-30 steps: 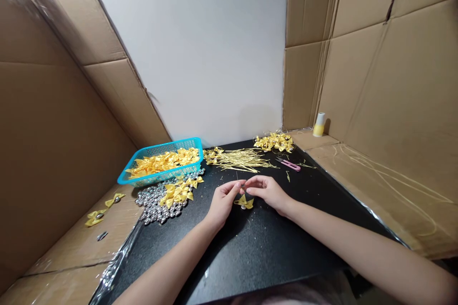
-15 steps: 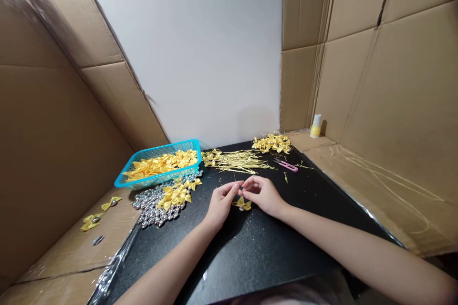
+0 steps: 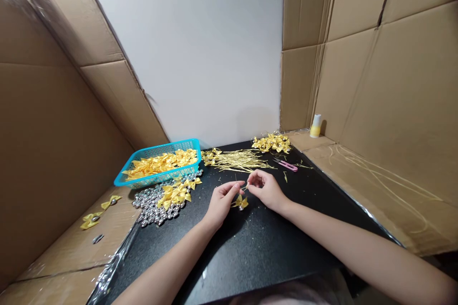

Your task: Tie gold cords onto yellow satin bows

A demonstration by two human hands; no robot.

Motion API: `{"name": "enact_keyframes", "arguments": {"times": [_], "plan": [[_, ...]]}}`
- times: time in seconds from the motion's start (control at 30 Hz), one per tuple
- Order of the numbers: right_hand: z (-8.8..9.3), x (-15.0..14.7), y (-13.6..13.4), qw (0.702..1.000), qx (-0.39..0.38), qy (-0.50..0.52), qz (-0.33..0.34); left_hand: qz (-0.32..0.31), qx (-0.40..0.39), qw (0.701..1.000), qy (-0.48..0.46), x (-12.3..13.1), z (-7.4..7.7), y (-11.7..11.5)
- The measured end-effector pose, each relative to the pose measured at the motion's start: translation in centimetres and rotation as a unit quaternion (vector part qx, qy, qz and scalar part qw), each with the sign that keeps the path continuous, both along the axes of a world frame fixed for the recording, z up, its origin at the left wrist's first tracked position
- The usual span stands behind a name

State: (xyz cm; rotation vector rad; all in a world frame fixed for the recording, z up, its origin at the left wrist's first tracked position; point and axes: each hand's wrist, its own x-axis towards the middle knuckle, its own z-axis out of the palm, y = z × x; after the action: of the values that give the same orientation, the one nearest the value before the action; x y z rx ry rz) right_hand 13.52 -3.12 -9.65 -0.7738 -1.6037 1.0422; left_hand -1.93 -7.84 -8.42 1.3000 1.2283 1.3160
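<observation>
My left hand point(image 3: 222, 201) is closed in a pinch over the black table, thumb against the fingers. My right hand point(image 3: 269, 192) faces it, thumb and fingertips pinched together. A thin pale yellow cord point(image 3: 244, 188) runs across the small gap between the fingertips. Just below hangs or lies a yellow ribbon bow point(image 3: 241, 201) with a shiny silver bead; I cannot tell if it touches the table. Part of the cord is hidden behind the fingers.
Left stands a blue basket point(image 3: 121, 181) of yellow bows, with silver beads point(image 3: 150, 212) before it. Cut cords point(image 3: 239, 159), pink thread snips point(image 3: 286, 164) and a pile of beaded bows point(image 3: 272, 143) lie behind. A thread spool point(image 3: 315, 126) stands by cardboard walls point(image 3: 386, 81).
My right hand has moved slightly right, away from my left, and the cord now shows stretched between them. The bow is more exposed. My left hand has barely moved.
</observation>
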Motion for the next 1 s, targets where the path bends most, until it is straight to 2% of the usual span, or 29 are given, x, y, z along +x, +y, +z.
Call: {"name": "enact_keyframes", "arguments": {"times": [0.27,0.6,1.0], "plan": [[-0.2,0.7,1.0,0.998,0.027,-0.022,-0.054,-0.015,-0.036,0.999,-0.024,-0.2,-0.4,0.3],[0.4,0.9,0.1,0.990,0.088,-0.084,-0.068,-0.033,-0.052,0.996,-0.065,-0.1,-0.5,0.4],[0.5,0.7,-0.3,0.986,0.108,-0.105,-0.071,-0.036,-0.051,0.997,-0.047,-0.1,-0.5,0.4]]}}
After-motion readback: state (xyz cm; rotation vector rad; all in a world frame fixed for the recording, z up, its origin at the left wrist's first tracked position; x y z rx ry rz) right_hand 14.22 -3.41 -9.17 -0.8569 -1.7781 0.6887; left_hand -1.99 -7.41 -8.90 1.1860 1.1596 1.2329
